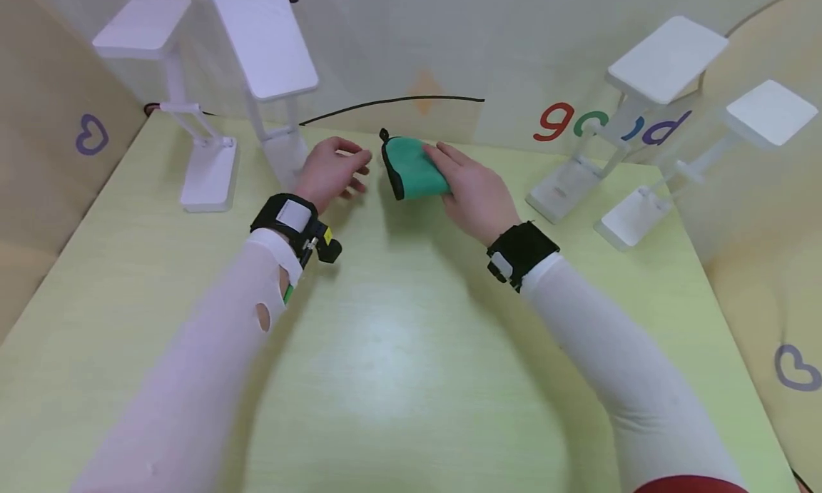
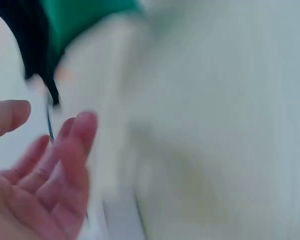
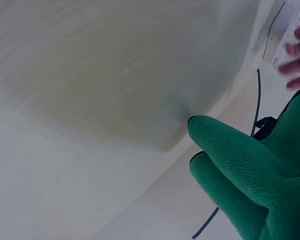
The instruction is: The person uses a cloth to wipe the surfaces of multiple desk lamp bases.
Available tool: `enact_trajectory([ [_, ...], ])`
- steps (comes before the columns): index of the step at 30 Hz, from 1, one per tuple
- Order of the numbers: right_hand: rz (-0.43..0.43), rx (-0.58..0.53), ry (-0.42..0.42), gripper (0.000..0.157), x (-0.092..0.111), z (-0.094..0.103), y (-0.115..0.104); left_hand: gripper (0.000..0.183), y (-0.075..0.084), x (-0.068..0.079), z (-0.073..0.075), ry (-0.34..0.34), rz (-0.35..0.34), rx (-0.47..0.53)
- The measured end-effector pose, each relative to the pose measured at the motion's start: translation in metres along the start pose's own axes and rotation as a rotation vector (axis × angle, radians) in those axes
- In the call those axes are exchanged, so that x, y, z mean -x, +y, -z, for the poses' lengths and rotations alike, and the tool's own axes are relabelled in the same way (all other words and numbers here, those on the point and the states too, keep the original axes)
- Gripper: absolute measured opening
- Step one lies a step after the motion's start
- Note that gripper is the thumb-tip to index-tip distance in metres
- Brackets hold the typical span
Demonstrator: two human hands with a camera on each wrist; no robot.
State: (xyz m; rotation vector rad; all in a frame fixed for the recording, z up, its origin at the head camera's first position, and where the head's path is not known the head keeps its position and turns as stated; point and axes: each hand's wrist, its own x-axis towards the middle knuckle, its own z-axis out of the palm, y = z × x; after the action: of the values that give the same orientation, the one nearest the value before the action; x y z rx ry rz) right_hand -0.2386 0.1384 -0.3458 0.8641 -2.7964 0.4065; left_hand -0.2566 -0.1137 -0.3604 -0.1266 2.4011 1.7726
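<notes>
At the head view's upper centre, the right hand (image 1: pixel 478 197) gripped the folded green cloth (image 1: pixel 414 168) above the desk (image 1: pixel 385 379), while the left hand (image 1: pixel 330 170), empty and loosely bent, hovered nearby, so the free folds risked flopping open if that lone grip slackened.

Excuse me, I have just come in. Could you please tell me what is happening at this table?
A person is handling a green fleece cloth with black edging. The right hand grips it, folded over, above the pale table. The left hand is close by, fingers loosely bent, but it does not touch the cloth. White desk lamps stand on both sides, two on the left and two on the right.
</notes>
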Motion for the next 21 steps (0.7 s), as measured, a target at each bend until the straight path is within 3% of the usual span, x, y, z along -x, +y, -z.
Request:
enact_trajectory([
  [4, -0.049, -0.001, 0.02, 0.059, -0.002, 0.002, 0.008, 0.037, -0.02, 0.004, 0.032, 0.206, -0.111, -0.23],
  [7, -0.081, -0.007, 0.03, 0.056, -0.006, 0.006, 0.012, 0.037, -0.029, 0.006, 0.053, 0.383, -0.131, -0.244],
  [10, -0.105, -0.012, 0.046, 0.054, -0.007, 0.009, 0.015, 0.036, -0.035, 0.006, 0.068, 0.495, -0.108, -0.32],
  [15, -0.118, 0.013, 0.024, 0.053, -0.006, 0.007, 0.016, 0.03, -0.044, 0.008, 0.075, 0.577, -0.133, -0.448],
  [21, -0.102, 0.036, 0.037, 0.052, -0.004, 0.006, 0.017, 0.031, -0.042, 0.009, 0.074, 0.74, -0.173, -0.457],
])
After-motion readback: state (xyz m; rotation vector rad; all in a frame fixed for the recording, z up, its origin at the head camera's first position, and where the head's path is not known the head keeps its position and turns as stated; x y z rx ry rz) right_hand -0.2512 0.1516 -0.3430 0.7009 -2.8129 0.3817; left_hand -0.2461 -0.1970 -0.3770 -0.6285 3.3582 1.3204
